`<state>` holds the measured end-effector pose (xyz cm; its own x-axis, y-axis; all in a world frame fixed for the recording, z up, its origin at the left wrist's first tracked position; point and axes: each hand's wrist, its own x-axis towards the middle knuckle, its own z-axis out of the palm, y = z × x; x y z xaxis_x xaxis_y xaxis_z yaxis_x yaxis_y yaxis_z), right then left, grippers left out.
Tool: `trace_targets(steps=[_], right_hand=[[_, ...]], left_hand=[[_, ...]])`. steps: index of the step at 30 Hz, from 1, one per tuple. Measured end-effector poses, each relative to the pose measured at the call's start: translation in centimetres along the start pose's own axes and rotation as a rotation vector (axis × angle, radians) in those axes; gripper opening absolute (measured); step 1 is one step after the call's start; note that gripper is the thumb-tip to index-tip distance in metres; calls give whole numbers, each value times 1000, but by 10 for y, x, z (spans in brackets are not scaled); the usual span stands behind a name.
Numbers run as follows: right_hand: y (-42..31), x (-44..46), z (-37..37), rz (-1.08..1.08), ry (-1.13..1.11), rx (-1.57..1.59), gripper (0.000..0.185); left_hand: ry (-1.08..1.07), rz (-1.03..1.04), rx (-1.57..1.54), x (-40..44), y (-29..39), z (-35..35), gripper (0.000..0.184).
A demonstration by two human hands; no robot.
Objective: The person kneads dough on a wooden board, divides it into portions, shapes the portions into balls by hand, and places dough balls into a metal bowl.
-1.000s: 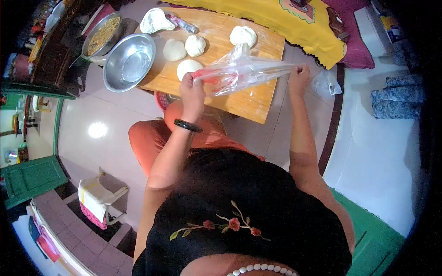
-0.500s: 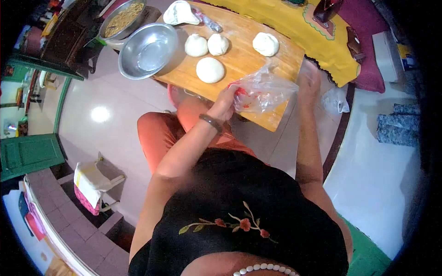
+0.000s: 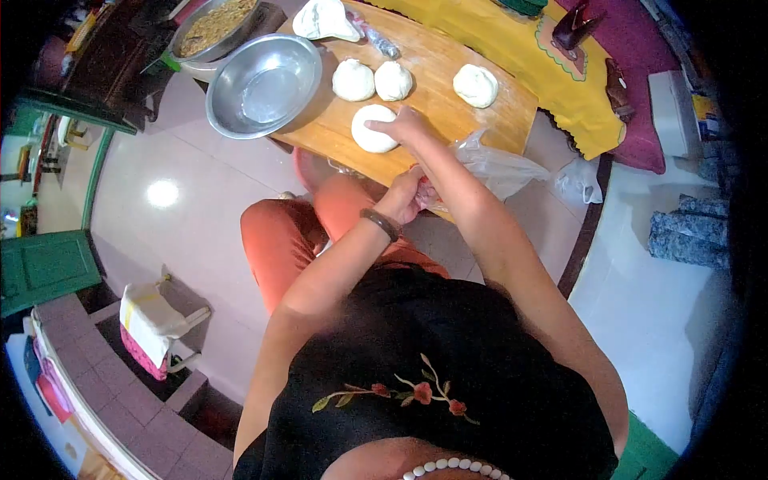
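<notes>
My left hand (image 3: 406, 197), with a dark bracelet at the wrist, is closed on the gathered end of a clear plastic bag (image 3: 500, 170) with red print. The bag spreads out to the right over the board's near corner. My right hand (image 3: 406, 126) reaches across and grips the right side of a smooth white dough ball (image 3: 374, 130), thumb on top; its other fingers are partly hidden. Behind that ball sit two pleated dough buns (image 3: 353, 80), (image 3: 394, 81) side by side. Another bun (image 3: 475, 86) rests apart at the right of the wooden board (image 3: 436, 52).
A steel basin (image 3: 264, 86) overlaps the board's left edge, with a bowl of filling (image 3: 214, 30) behind it. A white cloth-like lump (image 3: 324, 20) and a wrapped roll (image 3: 380, 42) lie at the far edge. Beyond is a yellow cloth (image 3: 488, 32). A knotted bag (image 3: 578, 182) is at the right.
My right hand has left the bag's far side and moved left onto the dough ball. My left hand still holds the bag, which now hangs looser and lower to the right.
</notes>
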<state>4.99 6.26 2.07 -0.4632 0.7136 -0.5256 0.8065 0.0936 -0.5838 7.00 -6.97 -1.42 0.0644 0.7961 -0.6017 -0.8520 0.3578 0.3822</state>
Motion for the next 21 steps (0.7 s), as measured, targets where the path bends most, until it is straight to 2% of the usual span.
trace_targets(steps=[3, 6, 10, 11, 12, 14, 16, 17, 19, 20, 21], right_hand=[[4, 9, 12, -66, -31, 31, 106], [-5, -12, 37, -231, 351, -210, 102], [-8, -17, 46, -326, 304, 128, 86], [-5, -14, 47, -317, 350, 105, 86], [-16, -28, 28, -165, 212, 211, 84], [-7, -21, 12, -33, -3, 636, 80], [-11, -61, -16, -215, 27, 995, 73], [2, -70, -33, -271, -12, 1013, 68], [20, -113, -75, -362, -127, 1210, 79], [56, -103, -94, -438, -217, 1058, 74], [68, -131, -108, -386, -238, 1121, 66]], left_hand=[[-75, 0, -25, 4, -1, -6, 21], [-91, 29, 53, 6, -3, -14, 21], [-67, 105, 92, -16, 6, -1, 22], [-26, 91, 104, -20, 9, 5, 22], [14, 79, 116, -21, 10, 8, 23], [5, 44, 110, -10, 8, 3, 24], [34, 27, 64, -13, 14, 6, 25], [-62, 14, 59, -9, 19, 0, 29], [-68, 67, 105, -4, 25, -3, 26], [-75, 94, 131, -1, 28, -2, 24], [-24, 128, 138, 1, 30, 6, 31]])
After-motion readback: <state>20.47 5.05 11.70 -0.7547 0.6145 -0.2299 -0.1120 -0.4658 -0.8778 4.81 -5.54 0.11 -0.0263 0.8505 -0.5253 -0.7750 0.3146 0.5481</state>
